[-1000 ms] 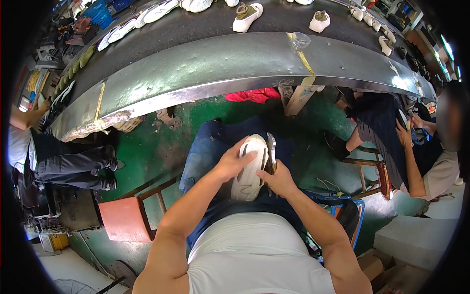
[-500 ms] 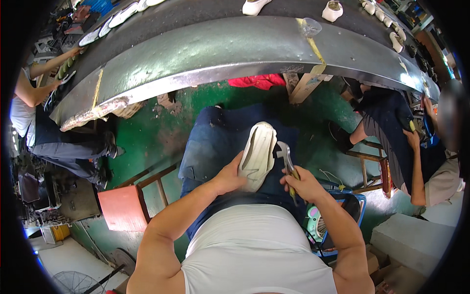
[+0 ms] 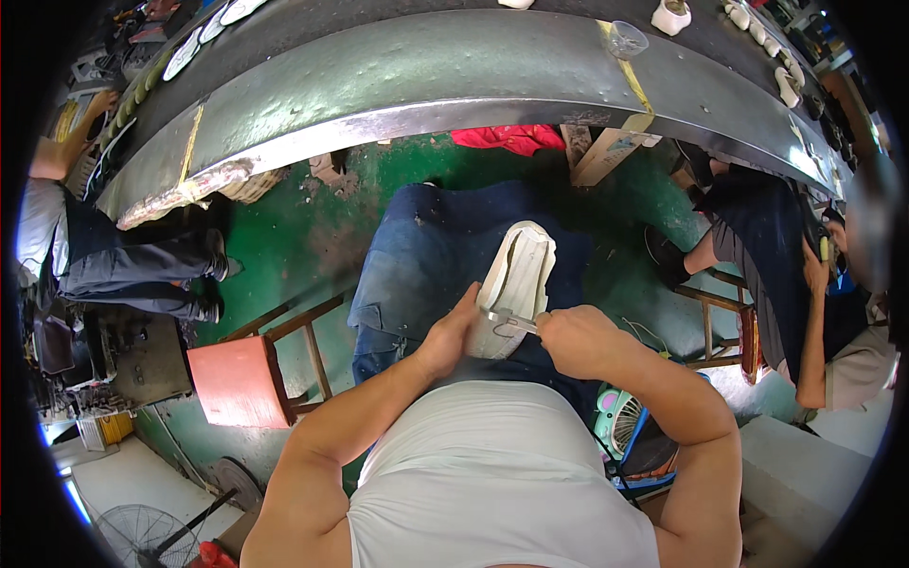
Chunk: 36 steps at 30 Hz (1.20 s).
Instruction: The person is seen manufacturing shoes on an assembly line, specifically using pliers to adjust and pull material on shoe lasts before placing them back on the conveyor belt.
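Over my lap, on dark blue work cloth [image 3: 407,256], I hold a white shoe upper [image 3: 532,268] with its pale underside facing up and its far end tilted away. My left hand [image 3: 449,339] is closed on the near left side of the shoe. In my closed right hand [image 3: 578,343] is a pair of metal lasting pincers [image 3: 507,320]. Their head lies across the near part of the shoe and touches it. Whether the jaws grip the edge I cannot tell. The handles are hidden by my right hand.
A long dark bench [image 3: 398,80] curves across ahead, with a clear plastic cup [image 3: 627,40] and several white shoes [image 3: 670,17]. A red-topped stool [image 3: 241,381] stands left, a small green fan [image 3: 620,421] right. Co-workers sit at both sides, one in dark trousers [image 3: 142,265].
My right hand has turned and moved in, bringing the pincers from beside the shoe onto its near part. The shoe has shifted slightly to the right and away.
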Tool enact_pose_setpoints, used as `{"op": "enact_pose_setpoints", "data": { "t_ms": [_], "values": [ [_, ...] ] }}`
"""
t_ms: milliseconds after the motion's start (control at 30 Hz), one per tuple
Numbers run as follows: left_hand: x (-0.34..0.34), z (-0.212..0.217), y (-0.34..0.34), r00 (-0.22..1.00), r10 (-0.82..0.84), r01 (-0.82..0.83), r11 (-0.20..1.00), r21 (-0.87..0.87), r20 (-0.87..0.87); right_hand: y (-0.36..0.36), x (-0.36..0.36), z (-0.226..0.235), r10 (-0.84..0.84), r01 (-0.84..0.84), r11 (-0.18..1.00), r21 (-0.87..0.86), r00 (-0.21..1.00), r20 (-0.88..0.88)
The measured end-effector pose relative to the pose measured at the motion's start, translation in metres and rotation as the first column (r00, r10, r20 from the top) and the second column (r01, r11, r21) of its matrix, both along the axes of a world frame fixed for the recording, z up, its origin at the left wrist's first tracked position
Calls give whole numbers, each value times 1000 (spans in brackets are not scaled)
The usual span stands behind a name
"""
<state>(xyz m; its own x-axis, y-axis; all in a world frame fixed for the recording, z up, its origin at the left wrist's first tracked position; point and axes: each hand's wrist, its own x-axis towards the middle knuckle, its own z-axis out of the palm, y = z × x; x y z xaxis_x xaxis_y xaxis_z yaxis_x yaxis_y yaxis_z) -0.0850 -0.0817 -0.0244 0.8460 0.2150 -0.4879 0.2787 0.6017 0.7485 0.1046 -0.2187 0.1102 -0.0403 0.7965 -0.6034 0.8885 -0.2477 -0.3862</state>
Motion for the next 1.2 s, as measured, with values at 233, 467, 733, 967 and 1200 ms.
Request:
{"op": "enact_pose_setpoints", "data": {
  "t_ms": [233,467,733,967,1200],
  "values": [
    [25,-29,0,924,272,-91,839,537,-268,-23,-36,-55,-370,423,894,147,883,-291],
    [25,-13,-7,974,199,-38,612,790,-107,-24,-13,-47,-388,357,833,424,922,-13],
    [35,8,10,940,-326,133,80,988,-100,-57,-5,-73,-488,489,816,309,869,-85],
    [44,36,19,881,-362,380,155,912,-306,-27,32,-24,-617,661,750,9,705,-350],
    [25,1,11,941,-245,308,347,886,-231,-21,27,-73,-516,521,820,237,852,-89]
  ]
}}
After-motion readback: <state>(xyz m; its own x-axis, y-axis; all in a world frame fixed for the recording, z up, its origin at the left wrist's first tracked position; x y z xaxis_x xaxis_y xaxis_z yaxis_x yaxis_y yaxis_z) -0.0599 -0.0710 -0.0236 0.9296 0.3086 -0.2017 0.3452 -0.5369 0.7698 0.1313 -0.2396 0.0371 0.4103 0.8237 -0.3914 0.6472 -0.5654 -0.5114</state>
